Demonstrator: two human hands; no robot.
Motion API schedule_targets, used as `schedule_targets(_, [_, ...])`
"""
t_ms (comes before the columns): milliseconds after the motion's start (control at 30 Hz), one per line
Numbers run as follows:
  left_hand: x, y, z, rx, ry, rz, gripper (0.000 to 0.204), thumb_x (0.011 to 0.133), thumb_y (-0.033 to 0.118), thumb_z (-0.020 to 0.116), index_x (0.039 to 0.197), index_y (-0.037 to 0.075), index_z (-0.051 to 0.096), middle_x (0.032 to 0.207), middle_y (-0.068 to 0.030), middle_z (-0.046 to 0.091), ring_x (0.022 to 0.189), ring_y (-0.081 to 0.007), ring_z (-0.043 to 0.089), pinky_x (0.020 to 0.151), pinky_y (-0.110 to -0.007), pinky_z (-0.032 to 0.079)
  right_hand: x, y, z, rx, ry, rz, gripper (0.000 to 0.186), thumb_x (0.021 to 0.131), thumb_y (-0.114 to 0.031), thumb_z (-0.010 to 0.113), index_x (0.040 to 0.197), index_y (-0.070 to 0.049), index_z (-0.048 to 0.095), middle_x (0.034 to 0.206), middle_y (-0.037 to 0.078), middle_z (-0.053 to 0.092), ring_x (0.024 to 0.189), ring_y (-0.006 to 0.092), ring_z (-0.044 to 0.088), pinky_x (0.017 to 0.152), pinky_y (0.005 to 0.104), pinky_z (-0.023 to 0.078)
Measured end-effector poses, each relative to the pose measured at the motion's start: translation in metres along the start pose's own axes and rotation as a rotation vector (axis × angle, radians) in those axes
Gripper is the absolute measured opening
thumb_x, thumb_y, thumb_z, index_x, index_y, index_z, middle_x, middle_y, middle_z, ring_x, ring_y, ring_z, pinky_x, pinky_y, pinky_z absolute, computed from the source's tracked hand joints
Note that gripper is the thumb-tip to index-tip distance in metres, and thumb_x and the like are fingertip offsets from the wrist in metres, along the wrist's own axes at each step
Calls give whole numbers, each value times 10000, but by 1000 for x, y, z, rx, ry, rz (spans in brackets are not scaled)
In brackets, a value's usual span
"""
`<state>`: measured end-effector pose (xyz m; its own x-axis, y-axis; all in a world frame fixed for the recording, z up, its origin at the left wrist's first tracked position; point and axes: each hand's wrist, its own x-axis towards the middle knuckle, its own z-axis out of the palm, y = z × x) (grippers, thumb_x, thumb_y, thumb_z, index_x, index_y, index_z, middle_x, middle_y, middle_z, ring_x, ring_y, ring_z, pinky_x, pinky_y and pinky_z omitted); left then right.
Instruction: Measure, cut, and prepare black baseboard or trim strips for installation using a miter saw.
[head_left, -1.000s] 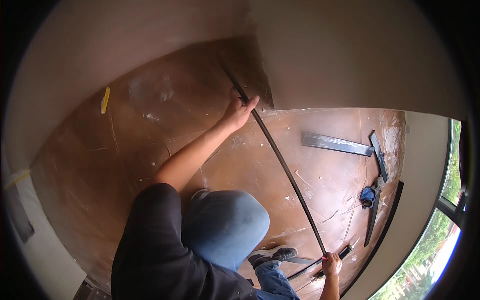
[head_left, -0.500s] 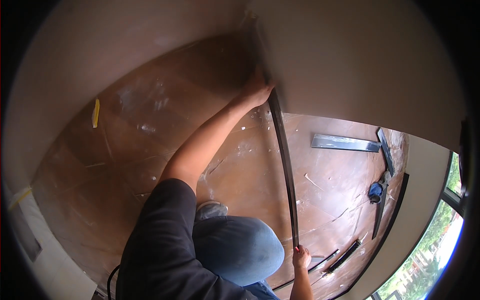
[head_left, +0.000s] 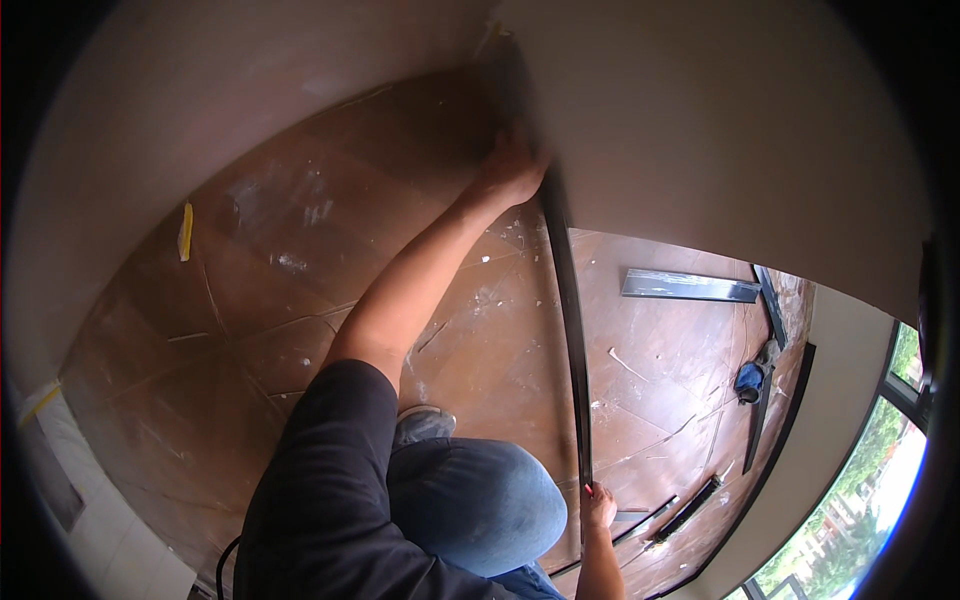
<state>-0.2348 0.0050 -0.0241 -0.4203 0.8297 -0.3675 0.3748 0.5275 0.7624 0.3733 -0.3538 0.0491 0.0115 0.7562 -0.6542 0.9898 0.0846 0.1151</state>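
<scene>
A long dark skirting strip (head_left: 570,310) runs from the wall's edge down toward my right side, above the dusty brown floor. At its far part, close against the wall end, my left hand (head_left: 515,172) is closed on the strip; its fingertips are dim and partly hidden. My right hand (head_left: 600,508) is closed at the strip's near end, with a small red thing (head_left: 589,490) showing at the fingers. Too little of that red thing shows to name it. My bent knee (head_left: 480,505) in blue jeans is between my arms.
Pale wall (head_left: 720,130) rises ahead and to the right. Cut dark strips (head_left: 690,285) lie on the floor beyond it, near a blue and grey tool (head_left: 752,380). More dark pieces (head_left: 685,510) lie beside my right hand. Yellow tape (head_left: 186,232) is at left.
The strip's near end and my right hand have shifted slightly left. My left hand stays at the wall's edge, and the view has tilted a little.
</scene>
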Motion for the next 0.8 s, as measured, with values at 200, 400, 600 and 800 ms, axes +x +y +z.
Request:
schedule_targets(200, [-6,0,-4,164,-27,188,765,1057,548,440,1611,49,271,1552,-377,360,1379,-551,451,1148,-555,422,1,-6,3,29,-3,-5,257,988,-344,619,907,-105,669,876,163,709,877,386,686,790,503,543])
schedule_targets(400, [12,-27,2,-33,53,163,761,1027,545,529,1574,46,353,1489,-341,460,1352,-495,507,1116,-523,457,4,-11,1,-20,1,12,242,979,-336,637,905,-108,673,872,160,709,873,383,684,778,504,543])
schedule_targets(600, [16,-26,2,-27,93,191,740,978,503,643,1526,49,440,1375,-225,620,1242,-392,623,1046,-469,507,7,0,3,5,38,35,224,977,-317,647,940,-105,708,889,157,716,872,390,681,781,504,543])
schedule_targets(800, [17,-30,2,-92,109,198,734,966,500,670,1511,50,471,1340,-212,649,1230,-369,638,1043,-449,510,15,-6,-3,23,43,44,239,985,-318,638,944,-93,708,895,171,720,878,398,684,789,518,539])
